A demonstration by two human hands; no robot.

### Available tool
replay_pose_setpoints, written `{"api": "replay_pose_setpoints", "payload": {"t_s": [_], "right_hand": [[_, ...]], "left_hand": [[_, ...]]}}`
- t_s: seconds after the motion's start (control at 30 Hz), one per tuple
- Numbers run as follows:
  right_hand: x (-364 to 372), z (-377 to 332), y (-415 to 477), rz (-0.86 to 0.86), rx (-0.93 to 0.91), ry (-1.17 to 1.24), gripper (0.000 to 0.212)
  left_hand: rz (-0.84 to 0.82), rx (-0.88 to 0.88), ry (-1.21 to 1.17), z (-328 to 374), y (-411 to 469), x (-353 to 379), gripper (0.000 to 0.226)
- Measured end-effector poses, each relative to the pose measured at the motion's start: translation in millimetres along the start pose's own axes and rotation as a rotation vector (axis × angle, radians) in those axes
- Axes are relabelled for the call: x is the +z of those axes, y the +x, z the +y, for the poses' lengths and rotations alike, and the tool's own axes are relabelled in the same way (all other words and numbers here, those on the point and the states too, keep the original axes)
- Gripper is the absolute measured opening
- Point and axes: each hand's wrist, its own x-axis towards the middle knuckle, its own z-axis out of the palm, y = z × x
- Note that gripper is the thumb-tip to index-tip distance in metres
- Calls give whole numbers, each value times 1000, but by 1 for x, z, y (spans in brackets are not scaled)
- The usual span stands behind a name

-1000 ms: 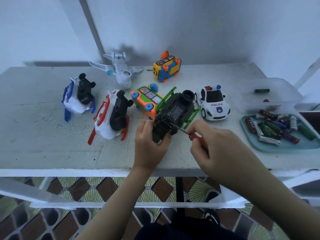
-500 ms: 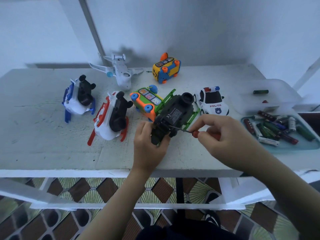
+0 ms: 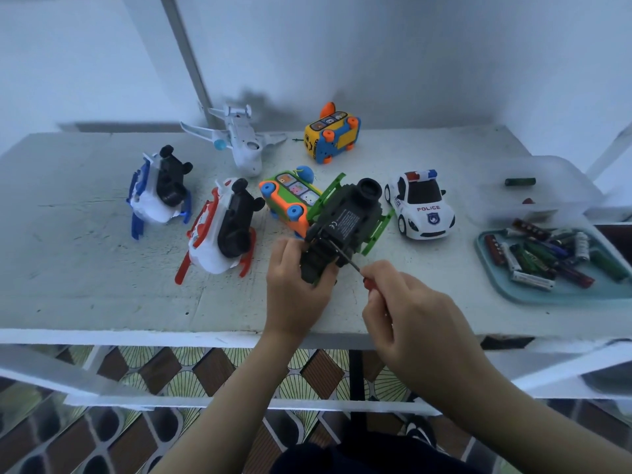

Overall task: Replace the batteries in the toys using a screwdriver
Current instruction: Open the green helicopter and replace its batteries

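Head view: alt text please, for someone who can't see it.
The left hand grips an upturned black-and-green toy on a white table while the right hand holds a red-handled screwdriver to its underside. Six other toys lie around it; a tray of batteries sits right.

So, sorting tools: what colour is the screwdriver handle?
The screwdriver handle is red; head view.

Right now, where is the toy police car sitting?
In the head view the police car stands upright on the table, right of centre, between the black-and-green toy in the left hand and the teal battery tray.
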Motion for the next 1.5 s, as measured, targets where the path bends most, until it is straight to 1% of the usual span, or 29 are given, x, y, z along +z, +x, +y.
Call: {"api": "replay_pose_setpoints", "payload": {"t_s": [0.1, 0.2, 0.3, 0.37, 0.47, 0.5, 0.53, 0.6, 0.67, 0.73, 0.8, 0.9, 0.97, 1.13, 1.27, 1.4, 1.5], "right_hand": [[-1, 0, -1, -6, 19, 37, 19], [-12, 4, 8, -23, 130, 235, 12], [-27, 10, 19, -43, 204, 434, 20], [-37, 12, 25, -10, 201, 459, 24], [-47, 18, 30, 99, 160, 321, 15], [-50, 19, 32, 158, 170, 310, 18], [-51, 20, 33, 215, 177, 343, 24], [-53, 17, 37, 334, 158, 483, 30], [-52, 14, 41, 436, 107, 617, 27], [-50, 14, 45, 472, 79, 668, 26], [-47, 16, 48, 454, 55, 592, 26], [-43, 17, 51, 412, -7, 414, 23], [-41, 17, 52, 393, -39, 361, 23], [-37, 18, 54, 398, -75, 335, 23], [-36, 19, 55, 403, -92, 325, 23], [-34, 20, 56, 387, -99, 332, 23], [-33, 20, 57, 379, -140, 295, 23]], "left_hand": [[-5, 16, -1, 0, 0, -1, 28], [-15, 24, -4, -1, 0, -1, 26], [-34, 11, -1, -3, -1, 0, 25], [-49, -2, -11, -4, 0, 0, 24], [-67, -17, -57, -5, 2, -1, 22], [-75, -27, -67, -5, 2, -1, 22], [-81, -37, -66, -6, 3, -1, 24], [-88, -55, -47, -7, 4, -1, 29], [-94, -73, -46, -8, 5, -1, 32], [-101, -86, -56, -8, 6, -1, 33], [-103, -87, -67, -8, 6, -2, 33], [-106, -89, -84, -8, 7, -1, 33], [-111, -93, -93, -9, 8, -1, 32], [-115, -87, -91, -11, 7, -1, 34], [-105, -82, -104, -11, 9, -1, 26], [-106, -70, -110, -10, 9, -1, 27], [-108, -75, -113, -11, 9, -1, 28]]}}
